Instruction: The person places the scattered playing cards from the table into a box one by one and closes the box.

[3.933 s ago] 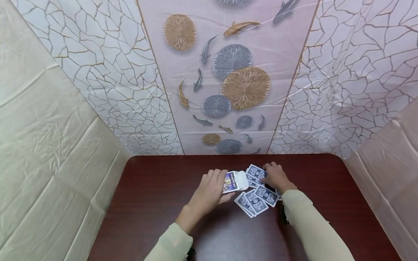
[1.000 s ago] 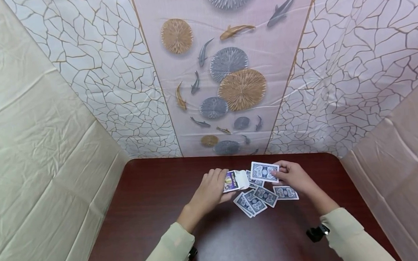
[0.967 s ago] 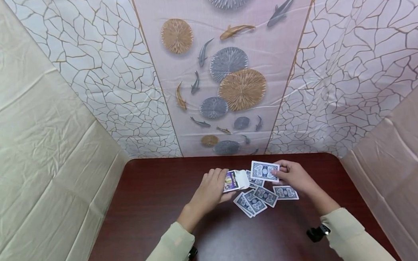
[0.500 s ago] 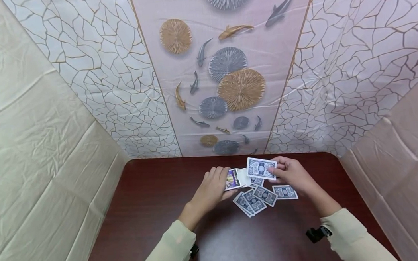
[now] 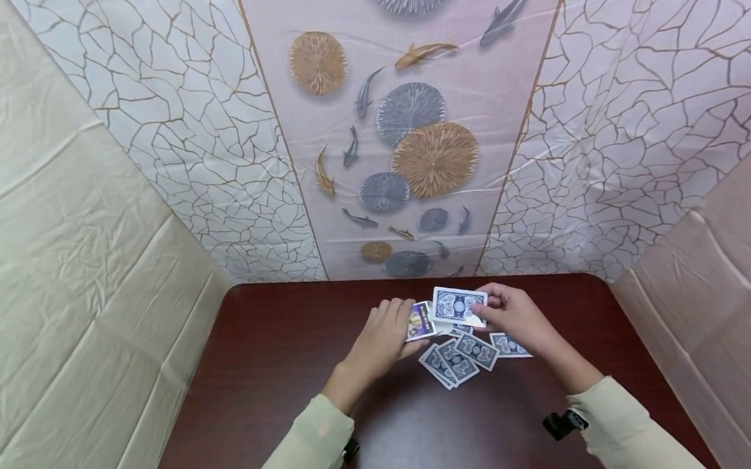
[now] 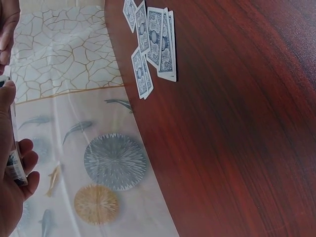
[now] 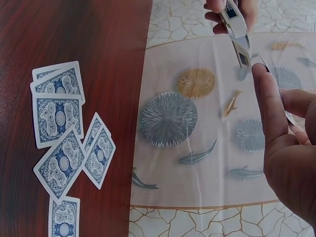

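Note:
My left hand (image 5: 379, 336) grips a small purple-and-white card box (image 5: 420, 321) above the table, its flap end turned to the right. A blue-backed playing card (image 5: 455, 306) is pinched between thumb and fingers of my right hand (image 5: 516, 317). That card overlaps the open end of the box in the head view; whether it is one card or several I cannot tell. In the right wrist view the box (image 7: 236, 27) hangs with its flap out, close to the fingertips of my right hand (image 7: 291, 118). Several loose playing cards (image 5: 477, 351) lie face down below both hands.
The dark red wooden table (image 5: 281, 384) reaches back to a patterned cloth wall (image 5: 403, 154). Cream cloth (image 5: 95, 295) hangs on the left, with more cloth on the right. A single card (image 5: 510, 345) lies at the right of the spread.
My right hand first reached down among the cards, then lifted one and moved it left to the box mouth. My left hand stays nearly still, holding the box.

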Demonstrator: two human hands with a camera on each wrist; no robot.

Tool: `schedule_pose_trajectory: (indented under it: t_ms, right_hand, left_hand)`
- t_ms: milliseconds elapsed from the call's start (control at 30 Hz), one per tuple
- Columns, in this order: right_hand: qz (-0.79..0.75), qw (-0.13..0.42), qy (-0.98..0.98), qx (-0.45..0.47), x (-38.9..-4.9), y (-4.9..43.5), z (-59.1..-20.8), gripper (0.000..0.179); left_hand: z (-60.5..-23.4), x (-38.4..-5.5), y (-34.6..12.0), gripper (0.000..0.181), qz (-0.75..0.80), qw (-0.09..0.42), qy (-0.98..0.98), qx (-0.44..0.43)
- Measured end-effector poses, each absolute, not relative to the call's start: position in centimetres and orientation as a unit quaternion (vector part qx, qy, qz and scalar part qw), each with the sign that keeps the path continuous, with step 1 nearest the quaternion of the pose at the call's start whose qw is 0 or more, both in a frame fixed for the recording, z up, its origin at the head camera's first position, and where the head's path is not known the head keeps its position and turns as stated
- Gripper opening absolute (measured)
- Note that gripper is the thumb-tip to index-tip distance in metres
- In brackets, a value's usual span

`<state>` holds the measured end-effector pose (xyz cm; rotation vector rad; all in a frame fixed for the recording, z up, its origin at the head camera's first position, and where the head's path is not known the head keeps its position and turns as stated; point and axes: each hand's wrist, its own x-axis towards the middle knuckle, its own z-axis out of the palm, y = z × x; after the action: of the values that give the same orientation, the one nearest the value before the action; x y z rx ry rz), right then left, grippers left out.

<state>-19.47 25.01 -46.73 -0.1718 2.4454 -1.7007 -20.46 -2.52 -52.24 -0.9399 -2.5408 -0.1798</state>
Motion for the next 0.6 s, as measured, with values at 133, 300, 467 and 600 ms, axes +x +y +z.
schedule_pose_trajectory:
  t_ms: [133,300,467,600]
  right_hand:
    - [-0.538,0.066,0.838,-0.061,-19.35,24.85,-46.8,0.03]
    - [-0.495,0.059,0.865,-0.065,-19.07,24.73,-46.81,0.027]
    - [-0.493,0.071,0.863,-0.079,-18.96,24.61,-46.61,0.025]
    - [-0.493,0.094,0.861,-0.079,-19.11,24.62,-46.31,0.025]
  left_hand:
    - [-52.21,-20.45,-2.48,0.074,-0.067,0.216,-0.913,-0.34]
    - [-52.24,-20.54,-2.33,0.074,-0.073,0.218,-0.91,-0.345]
    - [-52.23,-20.66,-2.24,0.074,-0.071,0.224,-0.908,-0.346]
    - [-52.24,-20.72,-2.2,0.074,-0.061,0.226,-0.908,-0.347]
